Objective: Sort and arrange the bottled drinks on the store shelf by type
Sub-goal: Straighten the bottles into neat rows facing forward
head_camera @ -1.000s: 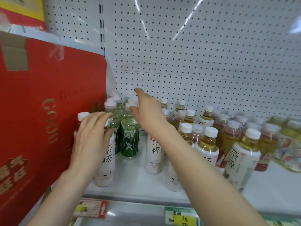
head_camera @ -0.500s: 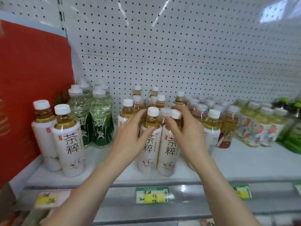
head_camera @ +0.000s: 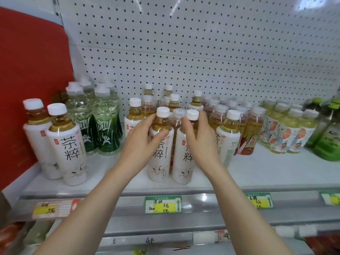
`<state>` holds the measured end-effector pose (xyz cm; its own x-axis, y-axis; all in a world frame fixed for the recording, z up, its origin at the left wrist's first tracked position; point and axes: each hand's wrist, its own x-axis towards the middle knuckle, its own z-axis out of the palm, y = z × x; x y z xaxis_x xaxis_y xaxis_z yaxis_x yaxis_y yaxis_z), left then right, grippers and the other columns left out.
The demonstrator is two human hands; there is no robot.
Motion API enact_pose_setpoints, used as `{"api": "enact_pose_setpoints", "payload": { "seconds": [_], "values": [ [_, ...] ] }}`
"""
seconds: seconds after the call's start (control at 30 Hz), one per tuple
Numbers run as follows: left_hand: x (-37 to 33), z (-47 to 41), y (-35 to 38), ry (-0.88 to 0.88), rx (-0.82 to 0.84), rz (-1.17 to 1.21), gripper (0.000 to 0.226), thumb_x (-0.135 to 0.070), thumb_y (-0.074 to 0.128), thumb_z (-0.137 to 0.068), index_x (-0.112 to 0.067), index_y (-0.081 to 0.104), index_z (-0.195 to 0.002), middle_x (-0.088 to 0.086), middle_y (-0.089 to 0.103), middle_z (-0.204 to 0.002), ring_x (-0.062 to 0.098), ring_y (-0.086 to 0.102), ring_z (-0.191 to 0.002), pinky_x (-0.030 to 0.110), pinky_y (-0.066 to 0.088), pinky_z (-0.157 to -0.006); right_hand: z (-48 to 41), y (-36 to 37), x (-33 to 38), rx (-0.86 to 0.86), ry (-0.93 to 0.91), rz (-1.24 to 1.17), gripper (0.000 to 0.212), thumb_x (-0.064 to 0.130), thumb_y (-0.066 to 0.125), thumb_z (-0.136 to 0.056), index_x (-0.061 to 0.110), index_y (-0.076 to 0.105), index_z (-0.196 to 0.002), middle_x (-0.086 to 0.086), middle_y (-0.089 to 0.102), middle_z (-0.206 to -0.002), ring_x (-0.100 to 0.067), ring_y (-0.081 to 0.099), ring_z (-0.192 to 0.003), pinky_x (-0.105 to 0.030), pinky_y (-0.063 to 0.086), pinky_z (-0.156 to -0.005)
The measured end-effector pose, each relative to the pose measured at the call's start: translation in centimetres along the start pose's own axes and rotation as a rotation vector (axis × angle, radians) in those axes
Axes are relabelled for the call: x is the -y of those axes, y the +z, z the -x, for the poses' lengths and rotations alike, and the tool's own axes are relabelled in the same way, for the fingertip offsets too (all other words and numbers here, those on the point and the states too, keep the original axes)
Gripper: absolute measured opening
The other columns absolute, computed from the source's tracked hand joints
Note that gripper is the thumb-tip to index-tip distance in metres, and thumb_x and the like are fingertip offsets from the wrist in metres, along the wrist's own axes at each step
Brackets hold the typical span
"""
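- White labels and amber tea mark the two bottles being handled. The left hand [head_camera: 141,142] wraps the left bottle [head_camera: 160,162] at its shoulder with the thumb across the front. The right hand [head_camera: 200,138] curls round the right bottle [head_camera: 184,168] at the same height.
- Both bottles stand upright near the front edge of the shelf [head_camera: 276,172], touching side by side, just above the green price tag [head_camera: 162,204].
- The step looks like moving this pair to join its own kind. A matching pair [head_camera: 64,144] stands at the far left end, with the green bottles [head_camera: 104,129] in between.
- Each bottle should be lifted straight up before it travels sideways. A pinkish bottle [head_camera: 177,120] sits close behind the gap between them and could be knocked over.
- The grips are high, so the bases may swing. The bottles are best kept vertical, carried over the green caps rather than through them, and set down with labels facing front.
- Further right stand a red-labelled bottle [head_camera: 250,142], flower-printed bottles [head_camera: 281,137] and a dark green bottle [head_camera: 327,142], each roughly grouped.
- The shelf is smooth and pale, so a base would slide easily on it. It has a clear price strip along its lip.
- A white pegboard [head_camera: 202,52] backs the shelf, and a red panel [head_camera: 31,80] closes the left end. The lower shelf is too blurred to read.
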<state>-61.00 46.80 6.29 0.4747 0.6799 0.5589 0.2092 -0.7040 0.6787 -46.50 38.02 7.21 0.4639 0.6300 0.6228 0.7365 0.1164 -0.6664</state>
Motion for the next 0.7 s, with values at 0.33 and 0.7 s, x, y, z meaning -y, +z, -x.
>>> {"api": "enact_pose_setpoints", "payload": {
  "seconds": [0.33, 0.7],
  "values": [
    [0.02, 0.37, 0.06, 0.072, -0.032, -0.081, 0.046, -0.045, 0.055, -0.093, -0.029, 0.047, -0.135, -0.015, 0.056, -0.123, -0.012, 0.05, -0.093, 0.009, 0.037, -0.08, 0.16, 0.23, 0.08, -0.011, 0.033, -0.052, 0.022, 0.04, 0.047, -0.101, 0.025, 0.047, -0.116, 0.027, 0.056, -0.091, 0.023, 0.053, -0.082, -0.001, 0.039, -0.066],
    [0.36, 0.98, 0.24, 0.046, 0.001, -0.002, 0.064, -0.045, 0.063, -0.088, -0.036, 0.033, -0.144, -0.017, 0.045, -0.139, -0.003, 0.044, -0.124, 0.029, 0.042, -0.099, -0.05, 0.22, 0.14, -0.012, 0.046, 0.042, 0.014, 0.039, 0.043, -0.102, 0.027, 0.044, -0.109, 0.017, 0.061, -0.09, 0.002, 0.058, -0.082, -0.013, 0.041, -0.065]
  ]
}}
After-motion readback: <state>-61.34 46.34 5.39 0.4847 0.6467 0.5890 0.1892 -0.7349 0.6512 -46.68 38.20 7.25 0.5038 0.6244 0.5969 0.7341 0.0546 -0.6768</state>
